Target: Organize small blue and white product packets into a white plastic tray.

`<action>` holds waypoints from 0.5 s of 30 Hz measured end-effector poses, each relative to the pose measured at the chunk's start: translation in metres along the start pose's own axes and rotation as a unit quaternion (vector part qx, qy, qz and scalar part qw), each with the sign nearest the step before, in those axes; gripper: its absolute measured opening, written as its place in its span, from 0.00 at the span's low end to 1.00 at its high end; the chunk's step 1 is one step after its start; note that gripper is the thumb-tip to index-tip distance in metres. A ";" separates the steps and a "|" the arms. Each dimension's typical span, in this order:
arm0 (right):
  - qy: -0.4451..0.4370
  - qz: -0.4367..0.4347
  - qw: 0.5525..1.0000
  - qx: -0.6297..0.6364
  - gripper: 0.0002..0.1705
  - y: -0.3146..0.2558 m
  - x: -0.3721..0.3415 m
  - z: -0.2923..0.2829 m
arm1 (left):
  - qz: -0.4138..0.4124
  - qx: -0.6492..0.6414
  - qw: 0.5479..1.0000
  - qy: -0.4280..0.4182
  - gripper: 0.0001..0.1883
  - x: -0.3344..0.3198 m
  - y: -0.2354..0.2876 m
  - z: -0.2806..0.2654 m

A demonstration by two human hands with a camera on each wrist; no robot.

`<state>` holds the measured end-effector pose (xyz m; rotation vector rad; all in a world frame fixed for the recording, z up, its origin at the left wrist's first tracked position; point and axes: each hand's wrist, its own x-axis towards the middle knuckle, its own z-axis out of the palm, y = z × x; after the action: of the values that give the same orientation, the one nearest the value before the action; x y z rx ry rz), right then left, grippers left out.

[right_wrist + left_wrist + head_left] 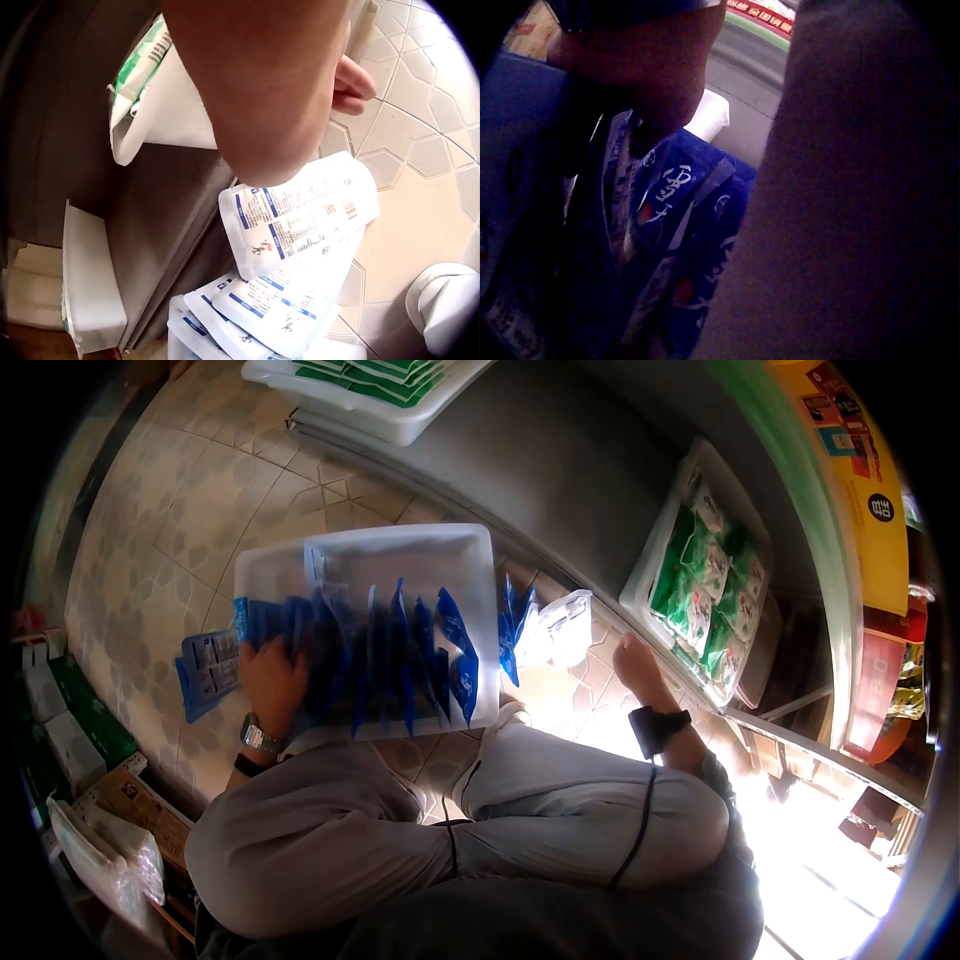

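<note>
A white plastic bin [440, 550] sits before my legs, holding a row of upright blue packets [400, 650]. My left hand [275, 675] reaches over its left side and grips blue packets. Seen from the left wrist, its thumb and fingers reach down around packet edges, with white-lettered blue packets [671, 195] beside them. Flat packets [208, 665] stick out left of that hand. My right hand [640, 665] is off to the right of the bin, fingers loosely bent and holding nothing. White-backed packets [300, 217] lie below it in the right wrist view.
A second white bin [640, 595] with green-and-white packets stands at the right on a grey surface [540, 460]. Another bin [405, 425] with green packets is at the top. Boxes and plastic-wrapped goods [105, 850] line the lower left. Patterned floor tiles [200, 490] surround the middle bin.
</note>
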<state>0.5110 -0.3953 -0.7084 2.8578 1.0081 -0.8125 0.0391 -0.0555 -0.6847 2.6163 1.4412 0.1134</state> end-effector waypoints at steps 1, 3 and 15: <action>0.033 0.003 0.999 0.035 0.20 -0.010 -0.001 0.004 | -0.002 -0.003 1.000 0.001 0.16 0.000 0.000 0.001; 0.082 -0.063 0.991 0.083 0.22 -0.027 0.001 0.010 | -0.007 0.002 1.000 0.000 0.16 0.000 0.000 0.002; -0.046 -0.198 0.979 -0.009 0.17 -0.100 0.051 0.030 | -0.011 0.029 1.000 0.006 0.16 -0.004 -0.003 0.007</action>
<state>0.4718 -0.2919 -0.7421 2.6080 1.5893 -0.9369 0.0357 -0.0577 -0.6917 2.6481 1.4978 0.0856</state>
